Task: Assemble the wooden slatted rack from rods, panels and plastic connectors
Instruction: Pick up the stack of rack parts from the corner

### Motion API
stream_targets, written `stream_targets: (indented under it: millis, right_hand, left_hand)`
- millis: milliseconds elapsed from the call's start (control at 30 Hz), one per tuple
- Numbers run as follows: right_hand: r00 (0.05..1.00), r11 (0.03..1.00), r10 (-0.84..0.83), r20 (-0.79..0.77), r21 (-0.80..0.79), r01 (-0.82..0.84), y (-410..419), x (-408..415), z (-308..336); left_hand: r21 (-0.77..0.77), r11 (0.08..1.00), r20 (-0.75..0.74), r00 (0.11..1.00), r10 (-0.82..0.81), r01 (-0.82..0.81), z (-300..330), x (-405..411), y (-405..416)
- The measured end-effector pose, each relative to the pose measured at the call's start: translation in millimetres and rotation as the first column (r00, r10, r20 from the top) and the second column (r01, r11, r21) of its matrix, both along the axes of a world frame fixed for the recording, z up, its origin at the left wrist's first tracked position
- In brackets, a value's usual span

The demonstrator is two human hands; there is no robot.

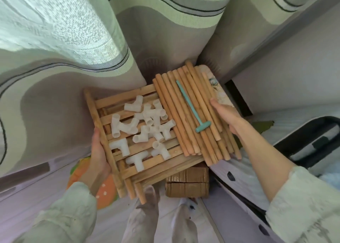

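Note:
A stack of wooden slatted panels (128,95) is held up in the air like a tray. Several white plastic connectors (145,125) lie piled on its left half. A bundle of wooden rods (184,110) lies side by side on its right half, with a small teal mallet (191,106) resting on top of them. My left hand (99,156) grips the stack's left edge, fingers underneath. My right hand (225,116) holds the right edge, thumb on the outer rods, fingers hidden below.
A brown cardboard box (187,184) sits on the floor just under the stack. An orange and green cushion (104,193) lies at lower left. Curtains (64,40) hang ahead. A white bed edge (244,178) and an open suitcase (316,143) lie to the right.

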State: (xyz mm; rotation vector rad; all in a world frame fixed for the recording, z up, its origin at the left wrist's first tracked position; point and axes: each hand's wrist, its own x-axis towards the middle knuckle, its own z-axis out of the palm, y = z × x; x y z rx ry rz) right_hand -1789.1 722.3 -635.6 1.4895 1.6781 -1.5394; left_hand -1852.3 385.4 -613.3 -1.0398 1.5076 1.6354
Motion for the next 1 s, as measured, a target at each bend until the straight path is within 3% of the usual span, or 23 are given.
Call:
stream_targets:
  millis: [167, 600, 800, 1000]
  right_hand:
    - [0.996, 0.996, -0.081, -0.035, 0.046, 0.083, -32.9, 8.2, 6.8]
    - [0.971, 0.975, -0.222, -0.085, -0.034, 0.22, -123.5, 93.5, 43.0]
    - [0.918, 0.926, -0.377, -0.122, -0.062, 0.372, -183.4, 183.5, 77.1]
    - [0.82, 0.827, -0.561, -0.113, -0.111, 0.551, -258.1, 283.5, 99.7]
  left_hand:
    - [-0.059, 0.997, 0.003, 0.999, -0.044, 0.044, 14.9, -8.3, -27.1]
    - [-0.041, 0.965, -0.014, 0.966, -0.259, 0.258, 57.1, -5.1, -89.7]
    - [-0.045, 0.9, -0.075, 0.897, -0.435, 0.433, 75.6, 24.0, -117.0]
    - [-0.007, 0.77, -0.079, 0.767, -0.637, 0.638, 99.8, 58.6, -130.7]
